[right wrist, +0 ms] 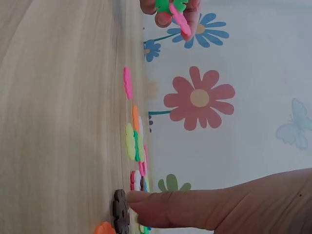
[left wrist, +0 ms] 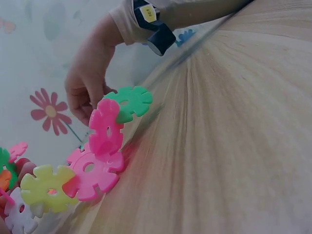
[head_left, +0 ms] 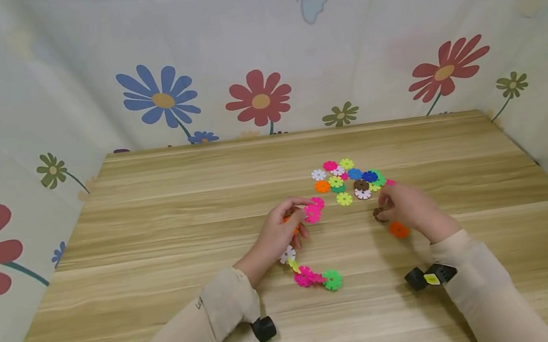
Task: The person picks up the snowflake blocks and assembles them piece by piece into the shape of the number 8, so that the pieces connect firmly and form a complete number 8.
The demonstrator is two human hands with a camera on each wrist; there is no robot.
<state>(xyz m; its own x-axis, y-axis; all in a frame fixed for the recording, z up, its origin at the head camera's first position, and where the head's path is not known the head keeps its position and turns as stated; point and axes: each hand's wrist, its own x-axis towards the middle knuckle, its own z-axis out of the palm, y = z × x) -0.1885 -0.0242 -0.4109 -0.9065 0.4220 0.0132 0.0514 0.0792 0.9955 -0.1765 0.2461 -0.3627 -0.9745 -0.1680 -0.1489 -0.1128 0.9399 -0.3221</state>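
Flower-shaped plastic discs with notched edges are the pieces at hand. My left hand (head_left: pixel 281 225) holds a linked chain of them, its thumb and fingers around an orange disc (head_left: pixel 291 225) and a pink disc (head_left: pixel 312 213). From there the chain curves down through a white disc (head_left: pixel 287 255) and a yellow disc (left wrist: pixel 48 189) to more pink ones and a green end disc (head_left: pixel 332 280). My right hand (head_left: pixel 411 209) pinches a brown disc (right wrist: pixel 121 212) with its fingertips, close over the table. An orange disc (head_left: pixel 398 230) lies just beside it.
Beyond the hands, loose discs in several colours lie in a scattered, overlapping group, among them a blue disc (head_left: pixel 369 176) and a yellow disc (head_left: pixel 344 199). The wooden table (head_left: pixel 177 196) ends at a flower-printed cloth (head_left: pixel 213 39) behind and at both sides.
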